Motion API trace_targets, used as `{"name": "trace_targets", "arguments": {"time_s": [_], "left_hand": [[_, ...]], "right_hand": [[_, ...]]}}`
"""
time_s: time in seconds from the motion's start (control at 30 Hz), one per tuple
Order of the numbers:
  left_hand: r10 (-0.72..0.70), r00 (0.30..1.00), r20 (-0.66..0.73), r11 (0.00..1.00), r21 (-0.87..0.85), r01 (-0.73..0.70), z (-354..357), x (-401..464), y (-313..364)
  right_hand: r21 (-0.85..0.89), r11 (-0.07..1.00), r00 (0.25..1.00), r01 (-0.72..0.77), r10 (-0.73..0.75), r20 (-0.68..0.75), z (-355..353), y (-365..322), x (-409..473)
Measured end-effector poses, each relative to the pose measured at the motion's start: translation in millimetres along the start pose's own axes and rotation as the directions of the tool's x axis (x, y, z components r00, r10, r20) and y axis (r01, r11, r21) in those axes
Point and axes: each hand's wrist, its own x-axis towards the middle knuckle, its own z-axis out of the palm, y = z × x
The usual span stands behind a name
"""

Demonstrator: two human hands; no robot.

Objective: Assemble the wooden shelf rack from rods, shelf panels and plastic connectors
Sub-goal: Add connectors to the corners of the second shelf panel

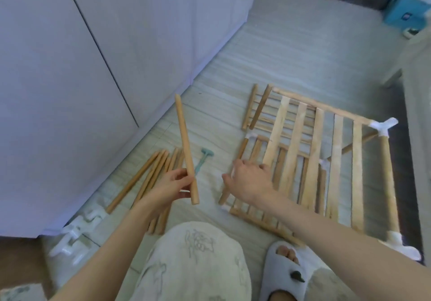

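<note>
My left hand (171, 187) grips a wooden rod (185, 144) near its lower end and holds it upright above the floor. My right hand (249, 181) rests on the near left corner of the partly built rack (312, 158), its fingers curled around a white connector there. The rack's slatted shelf panel (314, 142) lies raised on rods, with white plastic connectors (382, 126) at its corners. Several loose rods (149, 179) lie on the floor under my left hand. More loose connectors (77, 233) sit by the cabinet's base.
A white cabinet (81, 67) runs along the left. A teal plastic tool (201, 160) lies on the floor between my hands. Another slatted panel (254, 107) lies behind the rack. A blue box (405, 11) stands far right. My knee (198, 261) and slipper (286, 275) fill the bottom.
</note>
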Motion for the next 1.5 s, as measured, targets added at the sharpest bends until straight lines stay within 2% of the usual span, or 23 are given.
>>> {"name": "trace_targets", "arguments": {"time_s": [0.07, 0.13, 0.2, 0.27, 0.33, 0.37, 0.4, 0.43, 0.47, 0.53, 0.57, 0.63, 0.7, 0.8, 0.93, 1.07, 1.17, 1.23, 1.33, 1.43, 1.5], "left_hand": [[0.014, 1.000, 0.020, 0.999, 0.040, -0.015, 9, -5, 8], [0.013, 0.999, 0.048, 0.997, 0.081, -0.017, 17, -8, 14], [0.004, 0.997, 0.078, 0.995, 0.098, -0.012, 26, -10, 19], [0.000, 0.994, 0.109, 0.992, 0.122, -0.014, 39, -13, 24], [0.012, 0.991, 0.135, 0.986, 0.166, -0.034, 55, -18, 29], [0.018, 0.988, 0.151, 0.981, 0.190, -0.047, 63, -20, 30], [0.023, 0.985, 0.168, 0.975, 0.214, -0.060, 69, -21, 31], [0.029, 0.983, 0.181, 0.968, 0.242, -0.073, 75, -21, 33], [0.037, 0.982, 0.186, 0.960, 0.266, -0.087, 79, -21, 33], [0.055, 0.982, 0.181, 0.949, 0.295, -0.108, 86, -20, 36], [0.060, 0.982, 0.178, 0.946, 0.304, -0.112, 88, -21, 37], [0.056, 0.983, 0.173, 0.935, 0.336, -0.112, 91, -20, 39], [0.064, 0.983, 0.173, 0.929, 0.349, -0.122, 90, -18, 39], [0.100, 0.985, 0.139, 0.937, 0.321, -0.140, 90, -15, 40], [0.105, 0.984, 0.145, 0.940, 0.309, -0.146, 97, -13, 48], [0.150, 0.974, 0.169, 0.940, 0.281, -0.194, 111, -12, 59], [0.147, 0.955, 0.257, 0.954, 0.219, -0.205, 125, -14, 63], [0.140, 0.947, 0.288, 0.966, 0.169, -0.194, 135, -15, 63], [0.123, 0.937, 0.326, 0.987, 0.062, -0.151, 153, -20, 57], [0.110, 0.922, 0.372, 0.994, -0.049, -0.099, 173, -23, 47], [0.095, 0.919, 0.384, 0.988, -0.151, -0.039, 190, -24, 41]], "right_hand": [[0.035, 0.998, 0.998, 0.057, -0.058, 0.021, 5, 12, -9], [0.026, 0.987, 0.981, 0.159, -0.161, 0.111, 8, 27, -24], [0.016, 0.962, 0.933, 0.274, -0.270, 0.240, 10, 49, -42], [-0.009, 0.939, 0.874, 0.344, -0.317, 0.367, 14, 73, -59], [-0.005, 0.939, 0.832, 0.344, -0.303, 0.465, 16, 97, -75], [0.047, 0.955, 0.836, 0.291, -0.278, 0.473, 15, 109, -84], [0.123, 0.969, 0.868, 0.216, -0.248, 0.429, 13, 120, -91], [0.170, 0.973, 0.929, 0.158, -0.205, 0.308, 11, 131, -96], [0.137, 0.983, 0.981, 0.120, -0.139, 0.136, 8, 141, -99], [-0.051, 0.998, 0.989, -0.034, 0.026, -0.142, 7, 156, -100], [-0.096, 0.985, 0.975, -0.147, 0.127, -0.183, 9, 161, -97], [-0.081, 0.949, 0.946, -0.305, 0.292, -0.141, 16, 163, -87], [-0.013, 0.940, 0.937, -0.341, 0.339, -0.084, 27, 162, -77], [0.047, 0.958, 0.955, -0.284, 0.287, -0.072, 33, 163, -66], [0.041, 0.973, 0.971, -0.229, 0.231, -0.054, 26, 181, -63], [-0.056, 0.988, 0.990, -0.141, 0.142, 0.012, 18, 202, -62], [-0.181, 0.982, 0.995, -0.052, 0.067, 0.080, 4, 212, -54], [-0.196, 0.980, 0.988, -0.015, 0.045, 0.147, -13, 214, -48], [-0.115, 0.993, 0.982, 0.006, 0.016, 0.189, -39, 210, -51], [-0.013, 1.000, 0.992, 0.008, -0.006, 0.123, -51, 213, -75], [0.152, 0.988, 0.999, -0.025, 0.017, 0.051, -45, 220, -93]]}}
